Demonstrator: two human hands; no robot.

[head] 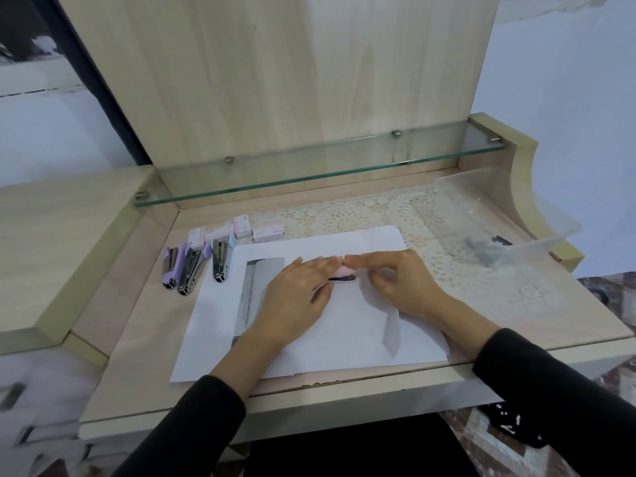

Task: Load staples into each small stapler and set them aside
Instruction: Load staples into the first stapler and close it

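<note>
Mostly the pink stapler (344,272) hides beneath left hand (296,292), fingers straight; right hand (402,284) grip unclear.

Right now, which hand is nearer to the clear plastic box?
The right hand. It is over the paper, to the left of the clear plastic box, while the left hand is farther left, beyond the right one.
</note>
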